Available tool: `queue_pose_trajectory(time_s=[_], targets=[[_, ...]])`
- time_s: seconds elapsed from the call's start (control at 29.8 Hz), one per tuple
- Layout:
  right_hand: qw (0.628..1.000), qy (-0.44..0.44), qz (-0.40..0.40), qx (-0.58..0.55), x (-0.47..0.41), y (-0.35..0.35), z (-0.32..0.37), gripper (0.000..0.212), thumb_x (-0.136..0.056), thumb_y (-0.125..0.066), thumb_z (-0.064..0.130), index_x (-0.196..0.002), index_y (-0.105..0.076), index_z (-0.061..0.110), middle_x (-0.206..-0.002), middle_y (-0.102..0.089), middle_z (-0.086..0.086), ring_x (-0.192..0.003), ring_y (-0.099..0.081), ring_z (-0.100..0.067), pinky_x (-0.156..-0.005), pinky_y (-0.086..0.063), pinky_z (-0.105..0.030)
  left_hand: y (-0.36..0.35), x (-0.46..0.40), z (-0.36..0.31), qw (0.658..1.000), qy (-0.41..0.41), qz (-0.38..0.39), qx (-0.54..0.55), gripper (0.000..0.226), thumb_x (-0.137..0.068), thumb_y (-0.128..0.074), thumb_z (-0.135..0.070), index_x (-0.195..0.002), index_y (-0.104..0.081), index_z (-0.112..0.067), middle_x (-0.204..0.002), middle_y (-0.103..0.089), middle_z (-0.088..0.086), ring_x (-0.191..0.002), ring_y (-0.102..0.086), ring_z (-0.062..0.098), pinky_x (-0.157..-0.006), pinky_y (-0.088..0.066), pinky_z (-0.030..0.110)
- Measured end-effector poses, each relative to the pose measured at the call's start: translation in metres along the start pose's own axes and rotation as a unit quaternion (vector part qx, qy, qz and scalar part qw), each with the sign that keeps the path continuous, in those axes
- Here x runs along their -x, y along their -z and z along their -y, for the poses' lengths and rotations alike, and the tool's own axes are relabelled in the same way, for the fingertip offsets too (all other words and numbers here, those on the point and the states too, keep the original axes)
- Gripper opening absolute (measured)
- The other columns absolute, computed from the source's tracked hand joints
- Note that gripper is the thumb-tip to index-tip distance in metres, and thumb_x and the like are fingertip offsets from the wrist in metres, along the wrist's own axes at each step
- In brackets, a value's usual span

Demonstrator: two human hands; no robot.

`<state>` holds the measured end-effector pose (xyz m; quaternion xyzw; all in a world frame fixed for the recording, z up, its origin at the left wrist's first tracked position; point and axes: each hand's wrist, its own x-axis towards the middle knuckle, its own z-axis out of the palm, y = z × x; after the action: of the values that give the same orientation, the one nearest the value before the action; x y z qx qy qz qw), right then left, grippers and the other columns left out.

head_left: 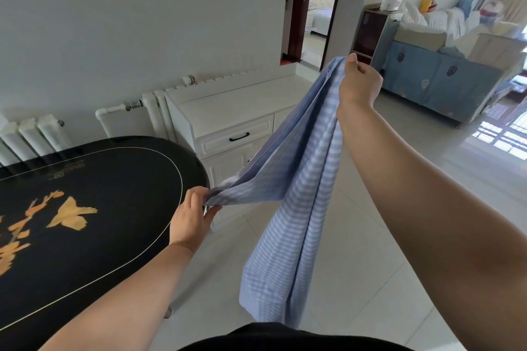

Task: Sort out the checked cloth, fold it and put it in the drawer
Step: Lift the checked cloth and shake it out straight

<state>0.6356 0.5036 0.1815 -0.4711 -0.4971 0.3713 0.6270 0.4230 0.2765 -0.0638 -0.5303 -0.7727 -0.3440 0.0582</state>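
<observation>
The blue-and-white checked cloth (pixel 296 179) hangs in the air in front of me, stretched between both hands. My right hand (pixel 360 83) is raised high and pinches the cloth's top corner. My left hand (pixel 191 218) is lower, at the black table's edge, and grips another bunched corner. The rest of the cloth droops in long folds toward the floor. Behind the cloth stands a white cabinet (pixel 228 102) whose drawer (pixel 238 137), with a black handle, is closed.
A black oval table (pixel 85 208) with an orange floral design fills the lower left. White radiators (pixel 34 134) line the wall. A blue-covered cabinet (pixel 436 80) and a cluttered sofa stand at the right. Pale tiled floor (pixel 370 236) spreads below the cloth.
</observation>
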Motion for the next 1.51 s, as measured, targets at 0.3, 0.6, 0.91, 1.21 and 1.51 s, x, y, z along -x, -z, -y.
queue_pose_trajectory(time_s=[0.3,0.6,0.91,1.21,1.51], targets=[[1.0,-0.022,-0.005,0.006,0.0,-0.002,-0.01,0.056,-0.094,-0.054,0.024,-0.048,-0.022,0.019,-0.035,-0.017,0.007,-0.044,-0.014,-0.01,-0.049,-0.017,-0.024,0.0,-0.007,0.003,0.996,-0.074,0.048,-0.022,0.029,-0.083,-0.073,-0.021,-0.11,-0.065,-0.014,-0.117,-0.06,0.005,-0.088,-0.065,0.028,-0.065,-0.056,0.035],[0.999,-0.033,-0.021,0.014,-0.004,0.01,-0.019,0.056,-0.094,-0.055,0.025,-0.049,-0.022,0.019,-0.046,-0.018,0.005,-0.041,-0.015,-0.011,-0.047,-0.018,-0.022,0.017,-0.035,0.011,0.963,-0.068,0.22,-0.14,0.024,-0.096,-0.048,-0.025,-0.111,-0.067,-0.022,-0.103,-0.06,-0.006,-0.095,-0.053,0.015,-0.079,-0.048,0.029],[0.996,-0.048,-0.05,0.05,-0.015,0.033,-0.035,0.054,-0.095,-0.054,0.028,-0.048,-0.028,0.018,-0.048,-0.023,0.002,-0.045,-0.019,-0.012,-0.049,-0.022,-0.025,0.05,-0.057,0.007,0.964,-0.081,0.214,-0.134,0.014,-0.094,-0.054,-0.034,-0.103,-0.058,-0.023,-0.098,-0.064,-0.007,-0.09,-0.063,0.017,-0.077,-0.045,0.026],[0.994,-0.078,-0.053,0.049,-0.016,0.036,-0.045,0.054,-0.094,-0.055,0.031,-0.048,-0.028,0.02,-0.045,-0.022,0.006,-0.045,-0.019,-0.013,-0.049,-0.024,-0.026,0.083,-0.065,0.019,0.889,-0.32,0.177,-0.274,0.03,-0.071,-0.079,-0.011,-0.1,-0.072,-0.019,-0.104,-0.065,0.001,-0.085,-0.06,0.017,-0.058,-0.047,0.02],[0.992,-0.085,-0.06,0.069,-0.019,0.042,-0.049,0.053,-0.094,-0.054,0.031,-0.047,-0.032,0.019,-0.043,-0.026,0.006,-0.044,-0.022,-0.013,-0.049,-0.026,-0.025,0.102,-0.082,0.015,0.863,-0.417,0.126,-0.255,0.021,-0.065,-0.086,-0.017,-0.081,-0.072,-0.015,-0.095,-0.06,0.005,-0.077,-0.059,0.02,-0.06,-0.054,0.03]])
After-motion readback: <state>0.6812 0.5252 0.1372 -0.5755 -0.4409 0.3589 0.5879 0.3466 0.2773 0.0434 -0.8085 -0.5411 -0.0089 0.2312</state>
